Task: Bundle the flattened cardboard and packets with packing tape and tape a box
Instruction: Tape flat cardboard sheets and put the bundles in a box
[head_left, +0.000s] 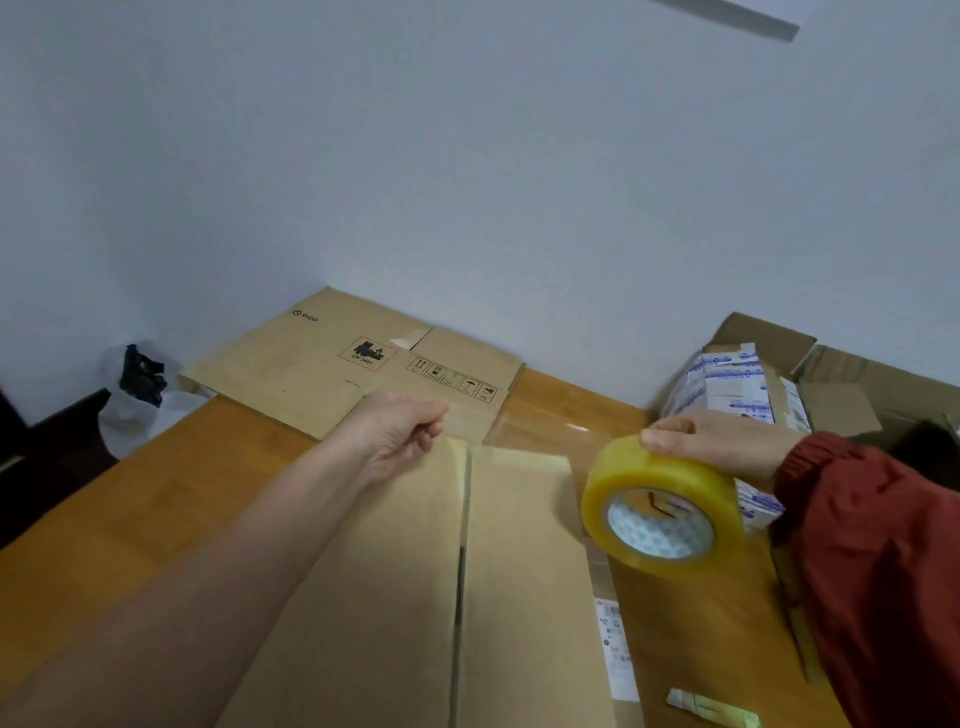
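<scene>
The right hand grips the roll of packing tape over its rim. The left hand, fingers curled, pinches the free end of a clear strip of tape drawn taut between them. The strip hangs over the far edge of the box, at twelve o'clock from its centre seam, so taping the box seems in hand. Next the strip likely needs lowering and pressing onto the flaps. Flattened cardboard lies at eleven o'clock and packets at two. Bare table at nine leaves room.
</scene>
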